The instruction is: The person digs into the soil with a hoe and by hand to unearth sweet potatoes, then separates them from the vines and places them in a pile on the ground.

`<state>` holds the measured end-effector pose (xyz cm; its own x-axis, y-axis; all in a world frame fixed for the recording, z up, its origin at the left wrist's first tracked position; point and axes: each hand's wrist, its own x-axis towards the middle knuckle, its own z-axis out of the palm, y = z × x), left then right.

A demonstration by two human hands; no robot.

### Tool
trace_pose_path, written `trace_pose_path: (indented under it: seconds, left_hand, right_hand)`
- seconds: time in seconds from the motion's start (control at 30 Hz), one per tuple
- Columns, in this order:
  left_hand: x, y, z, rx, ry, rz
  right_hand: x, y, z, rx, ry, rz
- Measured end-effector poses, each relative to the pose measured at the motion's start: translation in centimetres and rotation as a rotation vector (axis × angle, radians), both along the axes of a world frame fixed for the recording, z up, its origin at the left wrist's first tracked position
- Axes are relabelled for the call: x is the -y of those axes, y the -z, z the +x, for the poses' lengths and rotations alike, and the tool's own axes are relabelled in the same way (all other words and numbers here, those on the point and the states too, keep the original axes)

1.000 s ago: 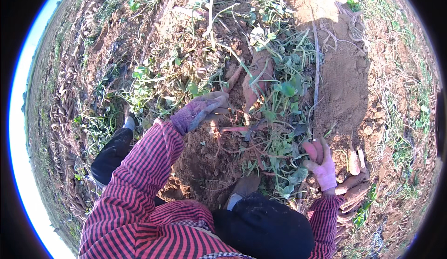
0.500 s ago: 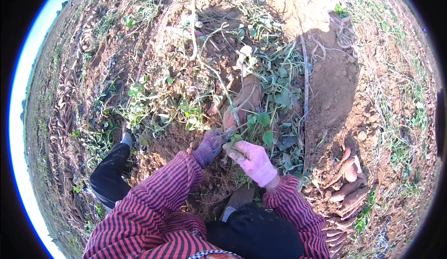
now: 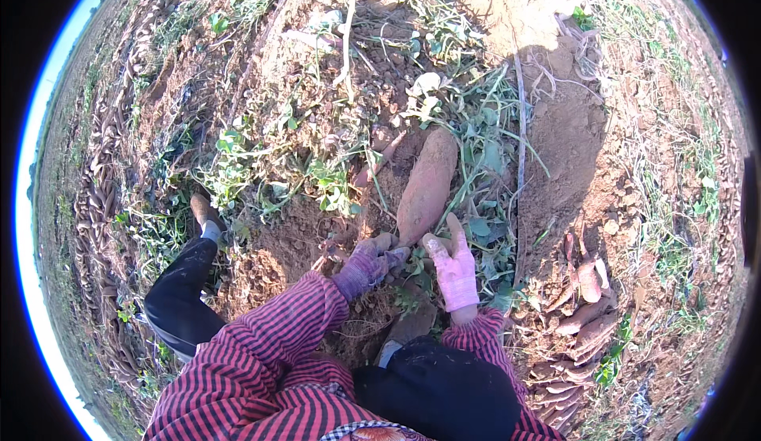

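Pink-gloved right hand (image 3: 453,268) spread beside tuber (image 3: 429,181); left hand (image 3: 369,263) at tip, grip unclear.

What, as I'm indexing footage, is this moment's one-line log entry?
left hand: at near tip of large reddish tuber | right hand: open, beside it | around: green vines, tubers at right

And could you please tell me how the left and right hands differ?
The left hand wears a purple glove, the right hand a pink one. The left hand's fingers curl at the lower tip of the large sweet potato; the right hand's are spread. Both emerge from striped sleeves.
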<state>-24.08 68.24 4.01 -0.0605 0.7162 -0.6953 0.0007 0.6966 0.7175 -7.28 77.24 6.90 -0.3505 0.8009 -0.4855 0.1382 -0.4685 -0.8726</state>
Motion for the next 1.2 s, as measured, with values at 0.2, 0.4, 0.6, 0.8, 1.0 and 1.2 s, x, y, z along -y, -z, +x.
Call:
trace_pose_path:
  seconds: [0.2,0.4,0.6,0.8,1.0,1.2]
  left_hand:
    - [-2.4,-0.7,0.6,-0.753,1.058,0.24]
    - [0.5,4.9,7.9,-0.69,1.495,0.493]
    - [1.7,7.6,4.7,-0.579,1.341,0.539]
    - [1.2,-1.1,3.7,-0.759,1.523,0.351]
    - [4.1,-3.4,-7.9,-0.801,1.135,0.235]
    - [7.8,-9.8,-31.9,-1.59,0.891,-0.014]
  right_hand:
    - [1.3,5.4,-2.2,0.572,-0.051,-0.031]
    - [-2.8,2.4,0.2,0.785,-0.509,0.055]
    - [-4.1,-1.6,-5.0,0.946,-0.232,0.558]
    - [-5.2,7.4,-1.2,0.315,0.073,0.487]
    - [-1.8,3.9,6.4,-0.603,0.556,0.098]
    - [-5.2,3.1,20.3,-0.433,0.757,0.345]
